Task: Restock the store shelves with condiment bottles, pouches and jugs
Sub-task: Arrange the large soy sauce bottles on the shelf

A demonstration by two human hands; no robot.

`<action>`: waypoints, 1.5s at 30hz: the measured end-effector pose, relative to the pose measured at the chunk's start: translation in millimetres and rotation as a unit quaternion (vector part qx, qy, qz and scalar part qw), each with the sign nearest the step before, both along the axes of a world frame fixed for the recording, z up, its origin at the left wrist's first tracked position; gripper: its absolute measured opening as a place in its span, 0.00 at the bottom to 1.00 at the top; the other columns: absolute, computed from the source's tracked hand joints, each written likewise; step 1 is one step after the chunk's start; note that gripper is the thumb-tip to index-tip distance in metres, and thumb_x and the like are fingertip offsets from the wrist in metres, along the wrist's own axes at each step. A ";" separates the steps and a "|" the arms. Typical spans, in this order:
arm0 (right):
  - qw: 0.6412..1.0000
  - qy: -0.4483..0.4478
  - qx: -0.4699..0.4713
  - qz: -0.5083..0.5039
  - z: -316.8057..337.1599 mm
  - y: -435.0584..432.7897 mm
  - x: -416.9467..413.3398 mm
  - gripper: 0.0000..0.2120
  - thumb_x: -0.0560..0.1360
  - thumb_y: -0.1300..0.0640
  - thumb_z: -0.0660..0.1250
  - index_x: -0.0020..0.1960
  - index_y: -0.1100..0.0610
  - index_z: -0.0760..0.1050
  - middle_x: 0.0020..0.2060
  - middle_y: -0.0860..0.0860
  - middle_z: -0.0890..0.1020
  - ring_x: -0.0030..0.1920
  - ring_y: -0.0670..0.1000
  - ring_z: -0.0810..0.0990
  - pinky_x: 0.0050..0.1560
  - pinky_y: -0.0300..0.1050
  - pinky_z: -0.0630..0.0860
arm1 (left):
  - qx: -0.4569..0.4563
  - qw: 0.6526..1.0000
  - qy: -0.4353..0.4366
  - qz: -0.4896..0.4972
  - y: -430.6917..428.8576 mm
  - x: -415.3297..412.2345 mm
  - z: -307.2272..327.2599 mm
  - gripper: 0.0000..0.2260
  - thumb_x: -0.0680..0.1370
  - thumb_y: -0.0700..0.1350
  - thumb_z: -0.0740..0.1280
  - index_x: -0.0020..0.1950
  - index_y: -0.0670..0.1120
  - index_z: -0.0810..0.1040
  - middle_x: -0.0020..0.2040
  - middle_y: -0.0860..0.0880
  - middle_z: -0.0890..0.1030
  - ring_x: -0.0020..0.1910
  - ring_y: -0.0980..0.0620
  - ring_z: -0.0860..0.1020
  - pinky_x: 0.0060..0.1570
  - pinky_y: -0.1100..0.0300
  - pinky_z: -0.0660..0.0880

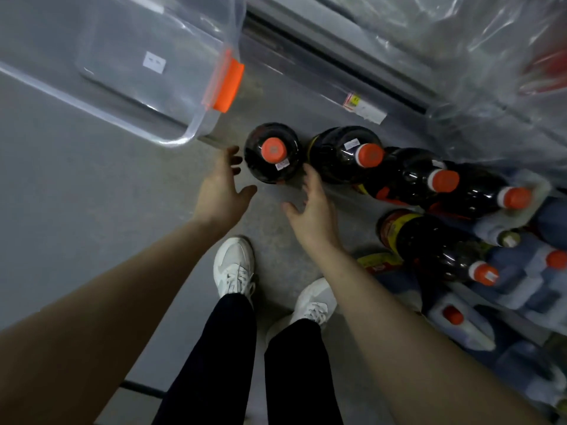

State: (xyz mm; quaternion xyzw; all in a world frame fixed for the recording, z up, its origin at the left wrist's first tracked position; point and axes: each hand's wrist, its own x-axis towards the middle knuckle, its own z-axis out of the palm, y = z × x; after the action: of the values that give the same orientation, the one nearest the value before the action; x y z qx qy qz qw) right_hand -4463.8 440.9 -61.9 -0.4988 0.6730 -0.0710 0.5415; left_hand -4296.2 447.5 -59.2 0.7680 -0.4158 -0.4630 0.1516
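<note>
A dark bottle with an orange cap (272, 152) stands upright on the grey floor. My left hand (221, 191) hovers just to its left, fingers spread and holding nothing. My right hand (310, 207) is at its lower right, fingers straight, between it and a second dark orange-capped bottle (346, 154). Neither hand grips a bottle. More dark bottles (429, 179) stand in a row to the right, and another (435, 246) below them.
A clear plastic bin with an orange latch (228, 84) sits at upper left. White and blue jugs (460, 326) crowd the lower right. Clear plastic wrap (460, 56) hangs at upper right over a shelf base rail (337, 65). My white shoes (234, 268) stand below the hands.
</note>
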 end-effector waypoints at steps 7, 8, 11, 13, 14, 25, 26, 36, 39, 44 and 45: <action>0.998 0.003 -0.041 -0.051 -50.3 -4.1 23.8 0.51 0.69 0.61 0.79 0.82 0.53 0.51 0.78 0.54 0.65 0.77 0.52 0.65 0.75 0.48 0.65 | -0.010 0.999 0.016 -0.038 -2.6 8.3 -50.2 0.39 0.74 0.34 0.73 0.79 0.49 0.58 0.71 0.46 0.73 0.69 0.47 0.72 0.65 0.47 0.73; 0.997 0.004 -0.054 -0.055 -54.7 -6.3 25.9 0.51 0.69 0.61 0.80 0.81 0.54 0.52 0.78 0.54 0.66 0.77 0.52 0.65 0.75 0.48 0.65 | -0.013 0.999 0.018 -0.042 -2.6 8.7 -54.5 0.39 0.74 0.34 0.72 0.79 0.50 0.57 0.71 0.47 0.73 0.70 0.48 0.72 0.66 0.47 0.73; 0.992 0.032 -0.108 -0.064 -66.3 -12.8 33.6 0.47 0.67 0.61 0.81 0.79 0.61 0.58 0.73 0.59 0.71 0.73 0.56 0.71 0.70 0.46 0.67 | -0.024 0.999 0.027 -0.041 -3.4 10.9 -64.8 0.40 0.73 0.33 0.72 0.80 0.50 0.56 0.72 0.48 0.73 0.70 0.49 0.72 0.65 0.48 0.73; 0.987 0.049 -0.140 -0.067 -69.6 -14.5 35.3 0.44 0.66 0.62 0.80 0.76 0.63 0.62 0.69 0.61 0.76 0.69 0.59 0.75 0.65 0.42 0.69 | -0.033 0.998 0.031 -0.043 -2.7 11.3 -68.1 0.41 0.73 0.32 0.72 0.80 0.51 0.56 0.71 0.48 0.73 0.70 0.49 0.72 0.64 0.49 0.74; 0.986 0.050 -0.148 -0.063 -71.6 -14.2 34.9 0.44 0.66 0.63 0.80 0.76 0.63 0.62 0.68 0.61 0.77 0.68 0.59 0.75 0.63 0.40 0.69 | -0.038 0.998 0.032 -0.045 -1.0 11.6 -70.6 0.41 0.73 0.32 0.72 0.80 0.51 0.56 0.72 0.48 0.73 0.70 0.49 0.72 0.63 0.49 0.74; 0.988 -0.041 -0.093 0.116 -65.3 -20.8 4.5 0.34 0.69 0.62 0.77 0.72 0.56 0.68 0.66 0.52 0.78 0.67 0.49 0.75 0.63 0.36 0.71 | -0.061 0.993 0.037 -0.091 27.5 25.8 -73.5 0.39 0.71 0.35 0.76 0.77 0.48 0.63 0.68 0.46 0.76 0.65 0.46 0.76 0.64 0.52 0.73; 0.985 -0.050 -0.089 0.137 -64.1 -18.7 2.9 0.34 0.69 0.63 0.77 0.73 0.57 0.69 0.67 0.52 0.78 0.68 0.50 0.75 0.65 0.37 0.70 | -0.062 0.992 0.034 -0.101 31.0 27.7 -73.6 0.39 0.70 0.36 0.77 0.77 0.48 0.63 0.68 0.46 0.76 0.64 0.45 0.77 0.63 0.54 0.73; 0.976 -0.110 -0.043 0.182 -75.1 28.0 -21.3 0.48 0.68 0.65 0.79 0.80 0.50 0.58 0.77 0.47 0.68 0.76 0.44 0.65 0.73 0.34 0.65 | -0.072 0.973 0.026 -0.216 56.0 39.1 -85.7 0.43 0.66 0.38 0.80 0.77 0.45 0.63 0.70 0.44 0.75 0.63 0.44 0.77 0.60 0.64 0.68; 0.976 -0.121 -0.026 0.182 -81.5 32.2 -27.0 0.52 0.66 0.58 0.82 0.81 0.45 0.55 0.77 0.42 0.66 0.74 0.33 0.62 0.69 0.24 0.60 | -0.069 0.972 0.041 -0.221 51.5 39.0 -95.5 0.44 0.66 0.37 0.80 0.77 0.49 0.61 0.73 0.45 0.72 0.67 0.46 0.74 0.65 0.60 0.68; 0.975 -0.100 -0.066 0.188 -98.6 23.2 -35.4 0.44 0.67 0.55 0.80 0.79 0.51 0.65 0.72 0.44 0.74 0.71 0.37 0.69 0.69 0.30 0.66 | -0.079 0.969 0.081 -0.218 50.5 45.9 -104.1 0.43 0.66 0.47 0.80 0.77 0.50 0.63 0.70 0.55 0.72 0.65 0.59 0.72 0.63 0.75 0.65; 0.977 -0.092 -0.070 0.178 -99.9 20.4 -35.4 0.42 0.66 0.52 0.79 0.77 0.51 0.67 0.70 0.41 0.75 0.69 0.32 0.69 0.66 0.26 0.65 | -0.079 0.970 0.094 -0.210 49.8 45.8 -102.7 0.42 0.66 0.52 0.79 0.77 0.51 0.64 0.67 0.57 0.73 0.62 0.63 0.71 0.60 0.80 0.63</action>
State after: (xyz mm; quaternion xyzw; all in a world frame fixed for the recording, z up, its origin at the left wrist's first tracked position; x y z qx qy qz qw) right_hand -4499.1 461.3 -161.8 -0.6385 0.5140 -0.0660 0.5690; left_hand -4250.4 497.3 -161.9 0.6022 -0.5865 -0.5206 0.1496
